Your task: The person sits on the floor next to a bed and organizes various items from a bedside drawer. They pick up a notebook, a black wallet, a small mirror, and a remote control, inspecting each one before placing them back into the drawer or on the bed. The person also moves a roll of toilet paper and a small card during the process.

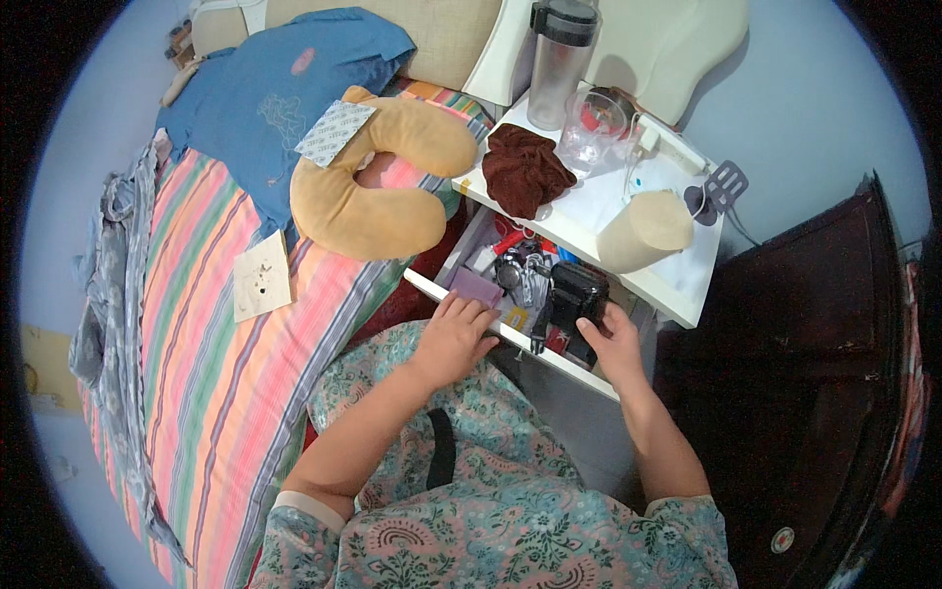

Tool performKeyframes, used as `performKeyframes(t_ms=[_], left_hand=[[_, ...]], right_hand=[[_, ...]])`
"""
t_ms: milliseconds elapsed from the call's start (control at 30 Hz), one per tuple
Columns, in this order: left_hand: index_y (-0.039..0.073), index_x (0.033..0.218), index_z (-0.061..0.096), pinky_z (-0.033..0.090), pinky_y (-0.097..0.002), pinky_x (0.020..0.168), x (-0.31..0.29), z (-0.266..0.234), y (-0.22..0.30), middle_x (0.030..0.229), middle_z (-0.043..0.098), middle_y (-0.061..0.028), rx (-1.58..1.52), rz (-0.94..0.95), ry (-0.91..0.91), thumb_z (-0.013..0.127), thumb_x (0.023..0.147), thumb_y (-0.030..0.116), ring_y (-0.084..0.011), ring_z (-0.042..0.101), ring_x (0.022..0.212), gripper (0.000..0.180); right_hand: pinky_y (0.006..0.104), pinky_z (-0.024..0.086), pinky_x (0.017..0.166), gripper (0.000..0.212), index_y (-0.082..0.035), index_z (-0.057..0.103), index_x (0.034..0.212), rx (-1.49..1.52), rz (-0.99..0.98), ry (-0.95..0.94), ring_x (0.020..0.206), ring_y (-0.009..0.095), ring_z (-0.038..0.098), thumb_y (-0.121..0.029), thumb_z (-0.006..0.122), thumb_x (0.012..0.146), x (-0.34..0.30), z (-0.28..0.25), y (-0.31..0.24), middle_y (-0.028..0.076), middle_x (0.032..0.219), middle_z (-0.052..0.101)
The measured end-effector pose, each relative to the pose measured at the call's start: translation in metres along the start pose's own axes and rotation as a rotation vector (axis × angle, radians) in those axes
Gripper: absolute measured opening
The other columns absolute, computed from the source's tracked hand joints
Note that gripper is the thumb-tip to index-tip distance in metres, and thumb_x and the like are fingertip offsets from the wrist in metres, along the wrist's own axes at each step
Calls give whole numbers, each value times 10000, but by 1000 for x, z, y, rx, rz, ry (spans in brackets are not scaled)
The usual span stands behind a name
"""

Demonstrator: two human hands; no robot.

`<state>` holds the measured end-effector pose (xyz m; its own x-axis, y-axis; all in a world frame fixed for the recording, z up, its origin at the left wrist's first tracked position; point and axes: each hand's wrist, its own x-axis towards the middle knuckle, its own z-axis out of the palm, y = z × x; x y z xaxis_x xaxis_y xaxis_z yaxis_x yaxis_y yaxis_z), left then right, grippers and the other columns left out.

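Note:
A white drawer (432,286) stands pulled out in front of me, full of small items. My right hand (615,346) grips the near right side of a shiny black pouch (579,291) with a hanging strap (540,329), held over the drawer's right part. My left hand (454,339) lies over the drawer's front edge, fingers stretched toward a flat purple item (476,287) inside; whether they touch it I cannot tell. Beside the pouch are a metal-looking watch (509,271) and a red-handled item (508,242). The pouch hides part of the contents.
Above the drawer, the white tabletop (677,285) bears a brown cloth (527,172), a lidded clear bottle (561,69), a clear plastic cup (595,128) and a beige roll (643,233). A striped bed (211,294) with a tan neck pillow (368,206) is left; a dark wooden cabinet (785,363) stands right.

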<state>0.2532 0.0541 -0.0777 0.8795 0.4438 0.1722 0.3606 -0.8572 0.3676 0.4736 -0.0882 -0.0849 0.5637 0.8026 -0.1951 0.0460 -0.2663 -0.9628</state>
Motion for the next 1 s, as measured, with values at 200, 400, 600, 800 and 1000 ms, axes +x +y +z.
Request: performKeyframes(t_ms=[200,400,600,800,1000], left_hand=[[50,1278,435,430,-389,919,17,2,3,1130,544,-130,-991,-425,-70,487,928,375,-282,571,985,481],[66,1372,295,460,-361,862,52,-23,21,1169,516,-79,-1631,-751,-160,501,922,423,-191,562,998,610],[57,1351,327,485,-300,779,66,-20,20,1095,548,-68,-1501,-617,-116,617,870,263,-151,566,943,598],[37,1353,340,468,-268,711,76,-27,21,1004,592,-97,-1049,-496,-274,641,846,235,-152,565,847,622],[17,1301,395,479,-378,792,58,-6,5,1035,604,-185,-543,-313,-107,608,853,264,-284,597,941,554]], right_hand=[[387,473,883,503,-52,521,1203,-747,-658,42,1084,319,556,-156,700,744,-5,-1,-25,154,1197,558],[398,481,884,368,-26,581,1123,-996,-1089,92,1097,294,557,-94,612,762,-2,3,-57,136,1185,569],[454,382,987,561,-20,506,1219,-1020,-985,-18,1199,331,456,-157,696,709,-10,3,-61,171,1290,470],[425,335,1032,946,-6,283,1372,-839,-452,-272,1259,361,345,-310,793,635,0,1,-59,181,1367,321],[412,367,1001,961,11,312,1350,-846,-178,-156,1197,361,415,-363,796,608,17,-3,-25,207,1289,394]])
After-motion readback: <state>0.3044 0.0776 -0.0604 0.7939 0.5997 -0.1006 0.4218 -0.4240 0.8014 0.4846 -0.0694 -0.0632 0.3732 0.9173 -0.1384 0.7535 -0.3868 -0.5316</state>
